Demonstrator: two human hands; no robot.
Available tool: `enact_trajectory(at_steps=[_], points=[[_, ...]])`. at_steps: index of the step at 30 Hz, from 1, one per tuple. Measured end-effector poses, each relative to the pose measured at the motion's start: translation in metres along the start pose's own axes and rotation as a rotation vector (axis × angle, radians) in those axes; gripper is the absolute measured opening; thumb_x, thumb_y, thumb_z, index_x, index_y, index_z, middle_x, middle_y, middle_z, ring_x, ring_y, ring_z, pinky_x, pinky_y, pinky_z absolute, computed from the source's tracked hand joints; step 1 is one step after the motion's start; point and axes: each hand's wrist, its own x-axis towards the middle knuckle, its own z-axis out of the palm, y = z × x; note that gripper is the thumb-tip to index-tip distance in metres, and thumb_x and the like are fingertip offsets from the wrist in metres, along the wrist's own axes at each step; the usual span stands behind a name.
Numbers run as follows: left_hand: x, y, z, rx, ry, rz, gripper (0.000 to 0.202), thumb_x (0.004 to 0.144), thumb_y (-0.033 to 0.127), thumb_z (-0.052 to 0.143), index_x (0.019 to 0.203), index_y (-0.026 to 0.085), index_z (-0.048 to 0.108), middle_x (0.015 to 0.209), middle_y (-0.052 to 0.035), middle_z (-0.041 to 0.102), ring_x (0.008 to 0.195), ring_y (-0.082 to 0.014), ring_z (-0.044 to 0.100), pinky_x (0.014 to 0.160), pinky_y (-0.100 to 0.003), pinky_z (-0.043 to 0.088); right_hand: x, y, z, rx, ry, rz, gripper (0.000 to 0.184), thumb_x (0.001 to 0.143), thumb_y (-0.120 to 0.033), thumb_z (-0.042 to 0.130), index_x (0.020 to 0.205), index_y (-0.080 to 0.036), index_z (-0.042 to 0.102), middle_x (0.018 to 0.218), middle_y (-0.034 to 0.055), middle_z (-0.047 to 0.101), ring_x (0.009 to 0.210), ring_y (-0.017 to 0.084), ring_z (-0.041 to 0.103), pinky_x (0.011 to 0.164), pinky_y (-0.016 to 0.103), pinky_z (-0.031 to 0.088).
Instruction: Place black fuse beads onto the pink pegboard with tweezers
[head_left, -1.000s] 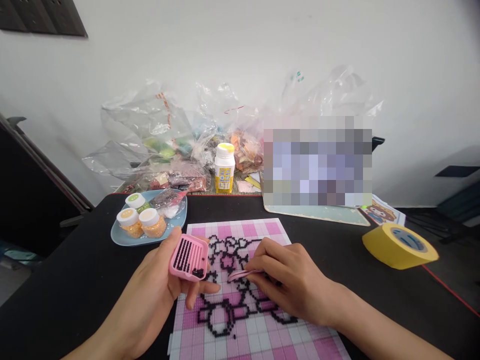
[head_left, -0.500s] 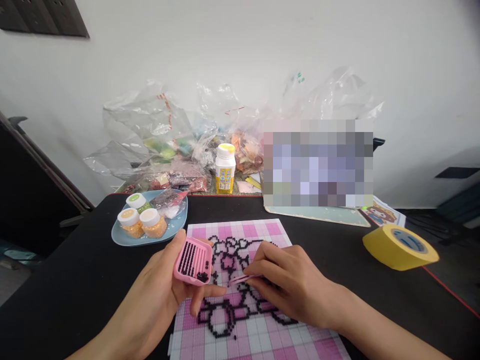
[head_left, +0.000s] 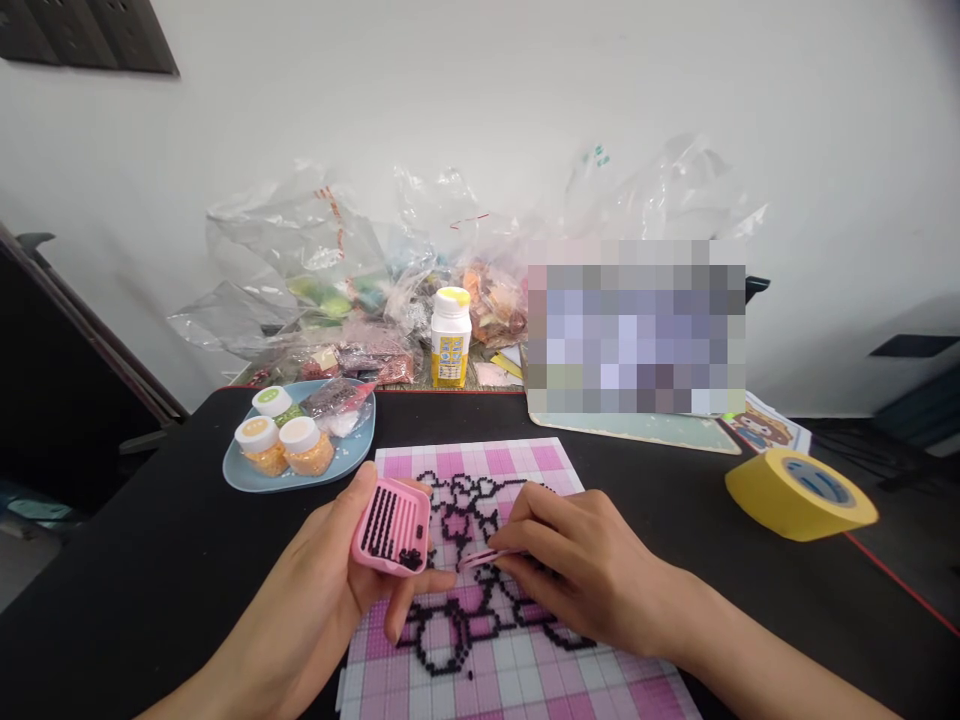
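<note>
A small pink bead tray [head_left: 392,527] with ridges rests in my left hand [head_left: 324,575], tilted toward me. Black beads [head_left: 380,522] line several of its grooves, and a few lie loose in its lower corner. My right hand [head_left: 581,560] pinches pink tweezers [head_left: 487,556], whose tips reach left over the pegboard [head_left: 517,690]. Whether a bead sits between the tips is too small to tell. Black beads form an outline [head_left: 442,640] on the pink-and-white checked board. Part of that outline is hidden beneath my right hand.
On the left, a blue plate [head_left: 234,478] carries bead jars [head_left: 306,450] and a bag of dark beads [head_left: 326,400]. Behind stand a white-and-yellow bottle [head_left: 451,340] and plastic bags [head_left: 300,230]. A yellow tape roll [head_left: 772,500] lies at right, below a blurred-out patch.
My left hand and the bead tray have shifted slightly right and down. The right hand with the tweezers is almost still.
</note>
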Motion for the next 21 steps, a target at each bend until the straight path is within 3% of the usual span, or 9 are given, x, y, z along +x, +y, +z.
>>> enact_trajectory(at_steps=[7,12,21], points=[[0.0015,-0.0007,0.0017,0.008,-0.044,0.011,0.041,0.082,0.054,0.068,0.068,0.016,0.073,0.048,0.0071,0.054,0.034,-0.0039,0.038,0.072,-0.036,0.059,-0.0008,0.0003,0.0002,0.012,-0.017,0.006,0.019,0.101,-0.022,0.043,0.096,-0.017,0.061,0.081,0.0028,0.060,0.058,0.011,0.051,0.048,0.025,0.033],[0.0024,-0.0056,-0.0019,0.012,-0.051,0.001,0.045,0.088,0.058,0.057,0.075,0.017,0.072,0.055,0.0070,0.056,0.033,-0.0031,0.036,0.072,-0.035,0.059,-0.0013,0.0008,0.0003,0.010,-0.022,0.008,0.019,0.101,-0.022,0.043,0.096,-0.017,0.061,0.081,0.0028,0.060,0.058,0.011,0.051,0.048,0.025,0.033],[0.0000,-0.0017,0.0024,0.025,-0.048,-0.012,0.044,0.090,0.053,0.057,0.077,0.015,0.075,0.045,0.0070,0.051,0.035,-0.0054,0.035,0.078,-0.040,0.058,-0.0006,0.0019,-0.0017,0.064,0.032,0.019,0.014,0.100,-0.021,0.047,0.100,-0.017,0.061,0.084,0.0036,0.063,0.067,0.012,0.058,0.051,0.023,0.038]])
